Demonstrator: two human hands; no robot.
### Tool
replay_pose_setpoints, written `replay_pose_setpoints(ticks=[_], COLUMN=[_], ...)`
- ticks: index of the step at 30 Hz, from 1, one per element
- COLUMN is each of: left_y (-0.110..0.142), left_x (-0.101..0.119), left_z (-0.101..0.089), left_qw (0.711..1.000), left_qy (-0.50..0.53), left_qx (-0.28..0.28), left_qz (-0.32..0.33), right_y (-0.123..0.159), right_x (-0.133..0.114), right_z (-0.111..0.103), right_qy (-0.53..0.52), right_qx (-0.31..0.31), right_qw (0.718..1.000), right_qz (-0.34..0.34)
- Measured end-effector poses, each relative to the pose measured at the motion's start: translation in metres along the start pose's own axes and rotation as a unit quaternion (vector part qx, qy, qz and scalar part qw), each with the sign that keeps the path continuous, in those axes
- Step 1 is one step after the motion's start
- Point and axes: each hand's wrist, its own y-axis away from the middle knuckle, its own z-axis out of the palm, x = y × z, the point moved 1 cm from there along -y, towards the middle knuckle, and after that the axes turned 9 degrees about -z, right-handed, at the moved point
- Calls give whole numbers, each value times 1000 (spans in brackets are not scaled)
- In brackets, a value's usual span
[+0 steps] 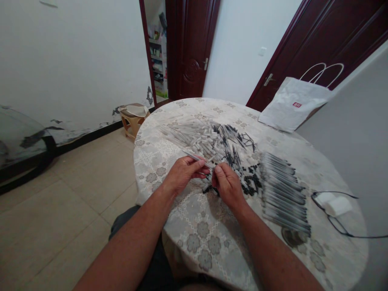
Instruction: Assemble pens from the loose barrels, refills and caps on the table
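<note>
My left hand [185, 171] is closed around a slim, pale pen barrel [190, 154], whose tapered end points up and left. At the barrel's other end, the fingers of my right hand [228, 184] are pinched together; what they grip is hidden. Just beyond both hands lies a heap of whitish pen barrels [194, 135]. Thin black sticks that look like refills [233, 157] are scattered beside it. Small black pieces [253, 180] lie right of my right hand, and a few more show below my fingers.
Pens with dark ends [281, 190] lie in a row at the right of the round, cloth-covered table [206, 242]. Further right are glasses [336, 226] and a white roll or wad [338, 206]. A white paper bag [294, 103] stands at the back right; a stool [133, 117] is beyond the left edge.
</note>
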Motion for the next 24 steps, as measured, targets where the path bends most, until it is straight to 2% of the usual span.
replay_pose_setpoints(ticks=[4,7,11,14,21,24], left_y=[3,6,10,13,13,11], left_x=[9,17,24,22,7,3], left_z=[-5,-15,-36,-45,-34,-34], left_qw=[997,982,922,878,788,773], left_qy=[-74,-182,-372,-459,-599,-618], left_qx=[-3,-24,-7,-10,-29,-33], left_qz=[27,47,105,133,137,139], right_y=[-3,-8,-13,-10,17,20], right_x=[-6,-16,-24,-19,9,14], right_z=[-3,-11,-30,-41,-43,-46], right_qy=[46,113,183,182,129,126], right_qx=[-9,-40,-54,-41,24,37], right_qw=[998,990,980,982,991,991], right_qz=[-44,-69,-59,-37,0,-2])
